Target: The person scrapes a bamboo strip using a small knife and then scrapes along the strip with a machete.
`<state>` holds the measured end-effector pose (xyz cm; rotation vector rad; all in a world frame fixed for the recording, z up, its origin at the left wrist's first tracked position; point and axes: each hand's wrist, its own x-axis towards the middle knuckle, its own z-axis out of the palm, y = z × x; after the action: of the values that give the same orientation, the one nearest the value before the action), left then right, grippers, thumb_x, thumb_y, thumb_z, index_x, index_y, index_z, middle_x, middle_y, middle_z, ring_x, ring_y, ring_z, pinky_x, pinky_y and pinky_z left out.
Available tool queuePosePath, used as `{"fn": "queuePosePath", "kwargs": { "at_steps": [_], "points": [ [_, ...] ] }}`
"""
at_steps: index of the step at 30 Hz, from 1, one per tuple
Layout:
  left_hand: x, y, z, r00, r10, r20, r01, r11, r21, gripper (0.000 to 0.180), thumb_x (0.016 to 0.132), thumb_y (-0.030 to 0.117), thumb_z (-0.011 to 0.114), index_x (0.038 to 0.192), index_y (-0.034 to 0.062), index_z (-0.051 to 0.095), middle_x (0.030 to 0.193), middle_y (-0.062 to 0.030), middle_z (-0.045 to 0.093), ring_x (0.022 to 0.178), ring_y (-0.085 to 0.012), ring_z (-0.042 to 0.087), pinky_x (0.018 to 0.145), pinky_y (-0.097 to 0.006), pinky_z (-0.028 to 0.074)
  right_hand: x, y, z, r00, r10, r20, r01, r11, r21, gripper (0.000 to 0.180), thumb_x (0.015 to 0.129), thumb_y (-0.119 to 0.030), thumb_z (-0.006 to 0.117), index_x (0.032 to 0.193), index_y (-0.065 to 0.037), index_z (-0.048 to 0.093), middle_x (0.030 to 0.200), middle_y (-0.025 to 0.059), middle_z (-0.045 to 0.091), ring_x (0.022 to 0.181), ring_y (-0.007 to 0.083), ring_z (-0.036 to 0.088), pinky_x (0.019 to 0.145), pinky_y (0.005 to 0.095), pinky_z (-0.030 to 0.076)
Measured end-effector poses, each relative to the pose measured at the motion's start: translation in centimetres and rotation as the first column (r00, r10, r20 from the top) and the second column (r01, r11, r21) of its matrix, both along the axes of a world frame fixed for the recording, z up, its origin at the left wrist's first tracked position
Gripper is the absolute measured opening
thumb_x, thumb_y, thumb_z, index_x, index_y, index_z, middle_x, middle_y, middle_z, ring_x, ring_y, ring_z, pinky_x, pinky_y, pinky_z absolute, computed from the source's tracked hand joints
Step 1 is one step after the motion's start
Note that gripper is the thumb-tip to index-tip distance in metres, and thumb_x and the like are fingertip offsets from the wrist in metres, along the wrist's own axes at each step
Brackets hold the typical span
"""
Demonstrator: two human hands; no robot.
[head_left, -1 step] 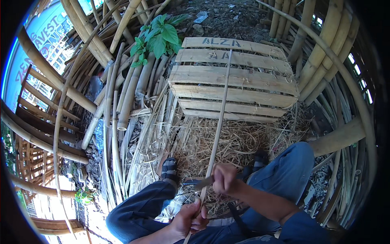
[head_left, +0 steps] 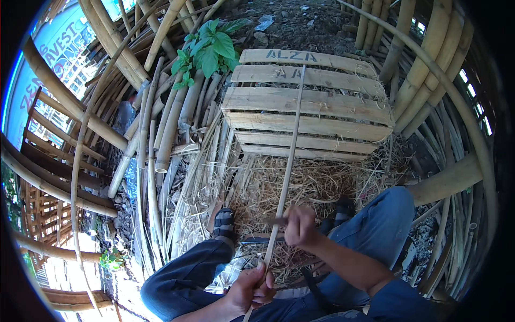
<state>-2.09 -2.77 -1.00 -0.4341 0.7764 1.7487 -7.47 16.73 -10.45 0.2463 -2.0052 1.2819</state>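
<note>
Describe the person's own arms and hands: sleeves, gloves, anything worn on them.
Both hands are bare, with no gloves. The left hand and right hand show no rings or watch that can be made out. Both forearms are uncovered; the right arm runs back to a blue sleeve at the lower edge. No left sleeve is in view.

hands (head_left: 252,290) gripping bamboo strip (head_left: 287,166), perhaps knife (head_left: 274,220)

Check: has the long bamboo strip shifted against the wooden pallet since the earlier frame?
No. The bamboo strip crosses the wooden pallet at the same spot and angle as before.
</note>
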Motion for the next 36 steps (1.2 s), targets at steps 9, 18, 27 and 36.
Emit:
{"fn": "queuePosePath", "kwargs": {
  "at_steps": [9,18,27,36],
  "points": [
    [-0.7,-0.1,0.0,1.000,-0.015,-0.013,0.015,1.000,0.001,0.044,0.095,0.043,0.033,0.076,0.0072,0.052,0.046,0.0033,0.023,0.040,-0.0082,0.024,0.033,-0.022,0.019,0.2,0.3,1.0,0.989,0.124,0.077,-0.120,0.991,-0.052,0.021,0.081,-0.002,0.043,0.060,-0.001,0.044,0.045,0.0099,0.041,0.035,0.0230,0.045,0.037,0.0354,0.035],
    [-0.2,1.2,0.3,0.991,0.101,0.092,-0.086,0.984,-0.156,0.043,0.096,0.040,0.033,0.076,0.0089,0.054,0.046,0.0020,0.033,0.035,-0.0092,0.027,0.033,-0.024,0.022,-5.9,5.1,-4.0,0.960,-0.263,0.095,0.263,0.965,0.004,0.033,0.089,-0.012,0.034,0.057,-0.003,0.040,0.041,0.0064,0.032,0.031,0.0189,0.036,0.034,0.0344,0.027],
    [-0.5,1.0,1.3,0.980,0.091,0.177,-0.048,0.971,-0.232,0.045,0.096,0.041,0.032,0.073,0.0082,0.053,0.045,0.0030,0.030,0.035,-0.0081,0.026,0.032,-0.022,0.021,-4.5,3.9,-2.2,0.976,-0.083,0.200,0.102,0.991,-0.088,0.029,0.087,-0.008,0.035,0.060,-0.002,0.044,0.043,0.0086,0.037,0.036,0.0229,0.042,0.037,0.0347,0.032],
    [-0.4,0.1,-0.8,0.992,0.086,0.092,-0.074,0.988,-0.134,0.046,0.097,0.042,0.029,0.079,0.0084,0.055,0.045,0.0030,0.029,0.033,-0.0083,0.025,0.031,-0.023,0.022,-5.8,3.5,-1.7,0.987,-0.155,0.040,0.155,0.988,0.007,0.029,0.086,-0.009,0.037,0.058,-0.003,0.045,0.044,0.0112,0.036,0.036,0.0258,0.042,0.038,0.0398,0.032]
  ]
}}
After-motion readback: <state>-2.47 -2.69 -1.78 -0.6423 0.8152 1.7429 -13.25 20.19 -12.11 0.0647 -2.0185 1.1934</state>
